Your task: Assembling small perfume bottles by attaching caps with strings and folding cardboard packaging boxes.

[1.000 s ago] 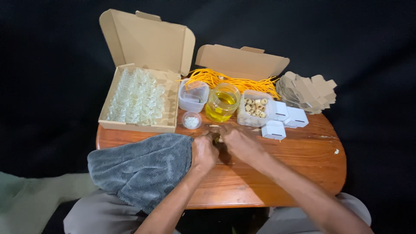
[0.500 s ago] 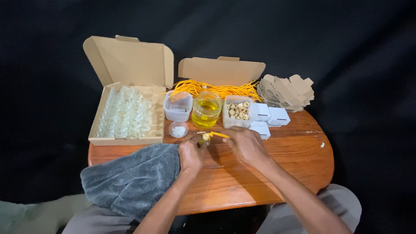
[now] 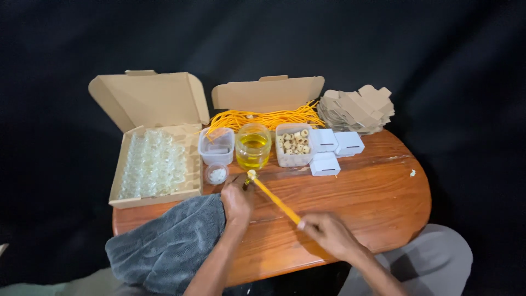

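Even, fairly bright light fell from above on the wooden table, while the backdrop beyond the hands stayed almost black. Shadows under the left hand and right hand were soft and short. A mild sheen lay on the wood right of the hands. Focus was slightly soft overall, and the clear bottles left of the hands blurred together.

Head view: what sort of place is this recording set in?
Probably a small craft or packing station at a wooden table against a black backdrop: an open carton of small glass bottles, a bundle of yellow cords, and a stack of flat cardboard boxes.
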